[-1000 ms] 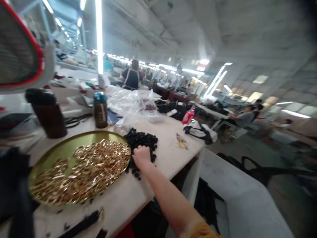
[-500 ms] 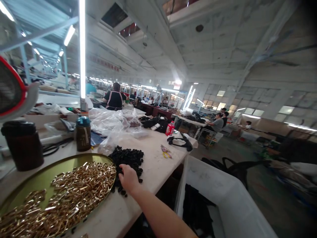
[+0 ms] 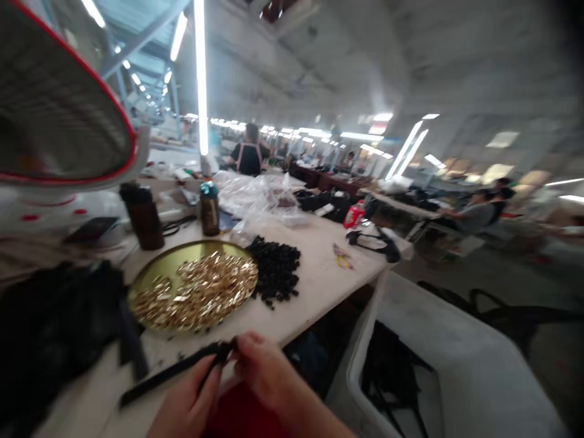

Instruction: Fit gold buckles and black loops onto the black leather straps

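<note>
A black strap (image 3: 168, 374) slants across the front of the table, and my left hand (image 3: 191, 395) is closed around it near its right end. My right hand (image 3: 264, 368) pinches at that same end, fingertips almost touching the left ones. Blur hides whether a small black piece sits between the right fingertips. Just beyond the hands, a round gold tray (image 3: 157, 264) bears a heap of shiny gold metal buckles (image 3: 210, 286). Against its right side lies a pile of small black pieces (image 3: 276, 271).
Black straps or fabric (image 3: 59, 328) lie at left, below a red-rimmed fan (image 3: 59, 115). Two bottles, a dark one (image 3: 143, 219) and a blue-lidded one (image 3: 210, 210), stand behind the tray. Yellow-handled pliers (image 3: 342, 257) and a red can (image 3: 354, 215) lie right; a white bin (image 3: 460, 340) stands beside the table.
My right hand has left the pile of black pieces and come back toward me. My left hand has come into view with the black strap. The view has turned left and down.
</note>
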Tool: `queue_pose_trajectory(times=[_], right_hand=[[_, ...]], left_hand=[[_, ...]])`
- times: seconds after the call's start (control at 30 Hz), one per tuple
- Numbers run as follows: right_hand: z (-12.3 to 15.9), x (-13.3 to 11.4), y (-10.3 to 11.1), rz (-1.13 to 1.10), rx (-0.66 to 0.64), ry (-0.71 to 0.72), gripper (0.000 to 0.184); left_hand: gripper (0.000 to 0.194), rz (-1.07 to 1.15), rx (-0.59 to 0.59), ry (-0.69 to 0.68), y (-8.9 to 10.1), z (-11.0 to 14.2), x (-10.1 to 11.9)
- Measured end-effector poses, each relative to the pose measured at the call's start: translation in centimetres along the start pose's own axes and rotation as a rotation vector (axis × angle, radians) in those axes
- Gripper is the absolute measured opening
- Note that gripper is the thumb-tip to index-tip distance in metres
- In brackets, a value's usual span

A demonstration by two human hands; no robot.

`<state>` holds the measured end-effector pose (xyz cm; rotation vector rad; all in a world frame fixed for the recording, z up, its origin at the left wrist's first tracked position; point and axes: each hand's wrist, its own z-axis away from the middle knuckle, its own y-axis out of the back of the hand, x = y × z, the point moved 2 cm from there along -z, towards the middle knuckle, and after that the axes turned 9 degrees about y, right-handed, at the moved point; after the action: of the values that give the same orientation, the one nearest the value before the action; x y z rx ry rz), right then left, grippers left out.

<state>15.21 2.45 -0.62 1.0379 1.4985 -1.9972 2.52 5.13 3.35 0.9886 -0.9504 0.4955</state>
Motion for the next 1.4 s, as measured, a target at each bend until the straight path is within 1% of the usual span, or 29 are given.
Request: queue_pose_trajectory(times=[0.07,0.13,0.17,0.27,0.33,0.47,0.6,0.7,0.8,0.93,1.1,1.2,1.23,1.3,1.4], right_hand=[[0.9,-0.2,0.6,-0.051,-0.001,-0.07,0.024],[0.8,0.2,1.7,-0.099,0.001,-0.17,0.018],[0.7,0.4,2.3,-0.099,0.022,-0.196,0.018],[0.5,1.1,3.3,-0.095,0.062,-0.254,0.027],[0.6,1.3,3.4,-0.078,0.061,-0.258,0.028],[0.7,1.6,3.8,0.033,0.05,-0.19,0.023],[0.8,1.8,5.0,0.295,0.023,-0.128,0.025],[1.1,1.8,5.9,0.529,-0.045,-0.083,0.024],[1.2,1.6,6.2,0.663,-0.123,-0.047,0.022],[0.1,0.5,6.1,0.735,-0.201,-0.021,0.018],[-2.5,-1.3,5.7,0.84,-0.28,0.046,0.014],[-3.5,-1.2,5.6,0.836,-0.294,0.077,0.021],[-3.9,-1.0,5.7,0.855,-0.293,0.109,0.021],[-5.1,-0.9,6.2,0.947,-0.257,0.224,0.019],[-7.9,-2.1,7.8,1.091,-0.115,0.428,0.021]], left_hand=[[0.032,0.024,-0.052,0.019,-1.0,-0.3,-1.0],[0.031,0.044,-0.093,0.029,-1.6,-0.4,-2.1],[0.031,0.059,-0.101,0.047,-1.7,-0.4,-2.5],[0.031,0.091,-0.092,0.075,-1.8,-0.2,-2.9],[0.031,0.056,-0.092,0.056,-2.0,-0.1,-2.7],[0.03,-0.086,-0.074,0.007,-2.5,-0.3,-2.8],[0.029,-0.268,-0.126,0.003,-2.9,-0.5,-3.4],[0.03,-0.392,-0.168,-0.003,-2.8,-0.5,-3.6],[0.03,-0.465,-0.208,-0.026,-2.6,-0.6,-3.5],[0.029,-0.43,-0.209,-0.007,-2.8,-1.0,-3.3],[0.029,-0.341,-0.15,0.02,-3.3,-2.9,-3.2],[0.029,-0.269,-0.148,0.009,-4.0,-4.5,-2.9],[0.029,-0.246,-0.14,0.008,-4.3,-4.9,-2.9],[0.029,-0.207,-0.109,0.027,-4.9,-5.8,-3.0],[0.029,-0.175,-0.062,0.077,-5.5,-6.8,-3.4]])
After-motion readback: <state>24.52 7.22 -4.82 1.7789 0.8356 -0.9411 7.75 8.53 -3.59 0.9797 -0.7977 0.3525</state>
